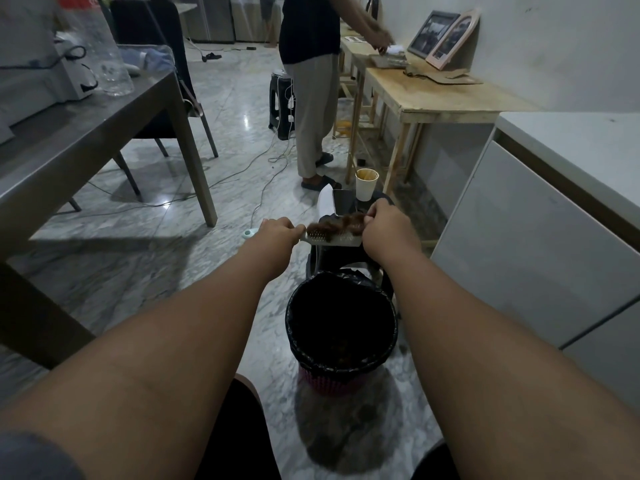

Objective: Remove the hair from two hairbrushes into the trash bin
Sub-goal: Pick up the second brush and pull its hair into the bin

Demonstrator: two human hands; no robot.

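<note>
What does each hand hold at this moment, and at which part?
The left hand grips the hairbrush by its handle, near the head. The right hand pinches the brown hair clump on the bristles at its right end.

Stone, plastic and bare wood on my feed.
The hairbrush (329, 239) looks like pale, smooth plastic; the hair (341, 223) on it is a brown, fuzzy, matt clump. The trash bin (329, 384) has a pink lattice-textured wall under a thin, glossy black plastic liner. The floor (138, 278) is polished grey-veined marble, shiny with reflections. I read the right surface (433, 95) as raw, unvarnished wood, the left surface (86, 133) as matt grey, and the cup (366, 188) as paper.
</note>
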